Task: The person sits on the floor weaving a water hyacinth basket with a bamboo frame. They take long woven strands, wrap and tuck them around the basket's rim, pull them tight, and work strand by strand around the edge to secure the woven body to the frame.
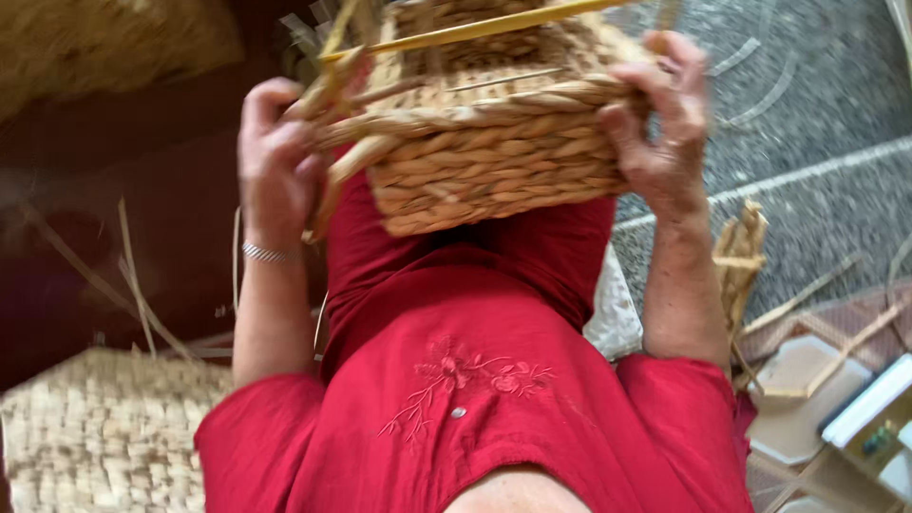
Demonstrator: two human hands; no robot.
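Observation:
A half-woven straw basket (494, 152) rests on my lap over my red dress. At its near left corner, my left hand (275, 161) grips loose straw strands (332, 104) sticking out of the weave. On the right side, my right hand (665, 123) holds the basket's rim, fingers curled over the top edge. A long yellow stick (475, 28) lies across the top of the basket. My left wrist wears a silver bracelet (266, 253).
A finished woven straw piece (104, 427) lies at the lower left. Loose straw strips (142, 285) lie on the dark floor beside it. At the right are a bundle of straw (741, 256), flat tiles and a small box (855, 408) on grey speckled floor.

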